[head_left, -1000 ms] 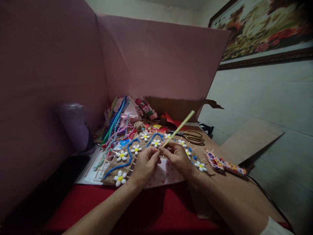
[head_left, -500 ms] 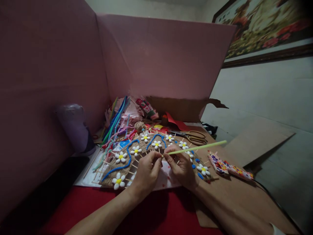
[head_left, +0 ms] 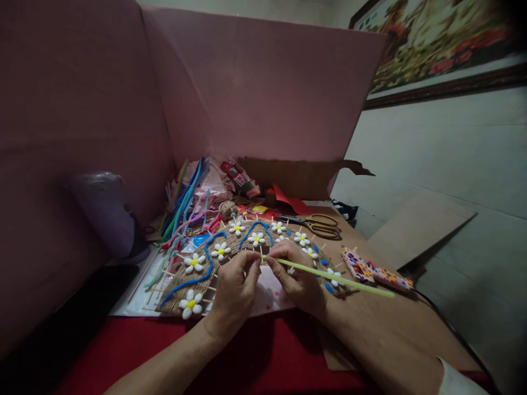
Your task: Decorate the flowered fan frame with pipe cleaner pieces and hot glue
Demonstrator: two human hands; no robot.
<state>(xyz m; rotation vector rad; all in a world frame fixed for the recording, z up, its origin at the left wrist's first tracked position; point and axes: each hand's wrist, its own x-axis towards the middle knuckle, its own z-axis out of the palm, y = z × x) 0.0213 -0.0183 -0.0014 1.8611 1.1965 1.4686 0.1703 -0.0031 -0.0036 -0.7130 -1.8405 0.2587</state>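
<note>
Both hands meet over a fan-shaped woven jute piece [head_left: 230, 247] that carries white daisy flowers, blue pipe-cleaner curves and wooden sticks. My left hand [head_left: 234, 288] is closed in a pinch at the near end of a long light-green pipe cleaner [head_left: 329, 276]. My right hand [head_left: 295, 277] is closed on the same green pipe cleaner just beside it. The free length runs out to the right, low over the brown cardboard [head_left: 382, 323].
Gold-handled scissors [head_left: 319, 224] lie behind the woven piece. A bundle of coloured pipe cleaners [head_left: 187, 200] and a twine ball [head_left: 227, 208] sit at the back left. Two patterned bead strips [head_left: 373, 270] lie at right. A purple bottle [head_left: 105, 211] stands left, and pink boards wall the back.
The green pipe cleaner's free end has swung down from pointing up-right to lying low toward the right. Both hands stayed pinched at its near end over the woven piece.
</note>
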